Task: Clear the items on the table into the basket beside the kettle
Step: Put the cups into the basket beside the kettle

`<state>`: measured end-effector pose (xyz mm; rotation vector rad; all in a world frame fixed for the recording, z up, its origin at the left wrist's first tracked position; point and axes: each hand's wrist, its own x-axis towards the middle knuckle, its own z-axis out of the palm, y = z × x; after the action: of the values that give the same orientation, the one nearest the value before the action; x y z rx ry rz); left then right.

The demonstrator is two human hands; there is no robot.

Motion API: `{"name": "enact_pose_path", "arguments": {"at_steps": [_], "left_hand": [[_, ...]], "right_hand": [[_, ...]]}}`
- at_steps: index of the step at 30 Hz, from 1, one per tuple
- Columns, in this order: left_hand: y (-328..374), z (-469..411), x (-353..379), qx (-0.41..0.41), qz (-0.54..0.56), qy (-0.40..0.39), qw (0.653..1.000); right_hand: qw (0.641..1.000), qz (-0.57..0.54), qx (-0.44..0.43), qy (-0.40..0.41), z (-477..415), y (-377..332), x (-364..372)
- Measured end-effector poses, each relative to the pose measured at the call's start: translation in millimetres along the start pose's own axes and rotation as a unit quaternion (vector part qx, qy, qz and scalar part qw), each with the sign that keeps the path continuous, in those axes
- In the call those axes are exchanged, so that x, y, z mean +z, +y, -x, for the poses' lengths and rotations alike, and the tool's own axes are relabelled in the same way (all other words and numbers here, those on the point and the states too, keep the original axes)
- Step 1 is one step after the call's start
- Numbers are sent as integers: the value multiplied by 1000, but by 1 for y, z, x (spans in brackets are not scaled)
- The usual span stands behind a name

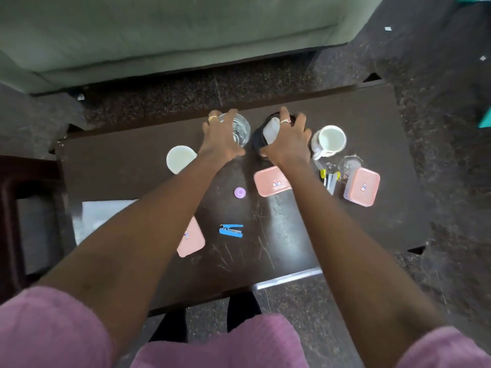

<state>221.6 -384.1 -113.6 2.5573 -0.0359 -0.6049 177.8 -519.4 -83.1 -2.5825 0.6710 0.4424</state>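
Both arms reach across the dark table [358, 128]. My left hand [220, 134] wraps a clear drinking glass [241, 128] near the far edge. My right hand [289, 139] grips a black cup [259, 139] with a white piece [271, 131] showing at its top. Loose on the table lie a white mug [330, 140], a white round lid [179, 159], two pink lids [269, 181] [192, 241], a pink-lidded box [361, 187], a small purple cap [240, 192] and a blue stapler [231, 231]. No basket or kettle is in view.
A small clear glass [350, 164] and yellow-tipped pens [329, 177] lie between mug and box. A white paper sheet [98, 216] covers the table's left part. A green sofa [159, 30] stands beyond the far edge; a dark wooden chair [16, 213] is at left.
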Motion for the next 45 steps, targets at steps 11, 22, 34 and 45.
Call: {"name": "enact_pose_path", "arguments": {"at_steps": [11, 22, 34, 45], "left_hand": [[-1, 3, 10, -75, 58, 39, 995], [3, 2, 9, -103, 70, 39, 991], [0, 5, 14, -89, 75, 47, 992], [21, 27, 16, -8, -65, 101, 993]], "right_hand": [[995, 66, -55, -50, -43, -10, 22], [995, 73, -59, -47, -43, -9, 28], [994, 78, -73, -29, -36, -7, 32], [997, 35, -70, 8, -26, 37, 7]]}}
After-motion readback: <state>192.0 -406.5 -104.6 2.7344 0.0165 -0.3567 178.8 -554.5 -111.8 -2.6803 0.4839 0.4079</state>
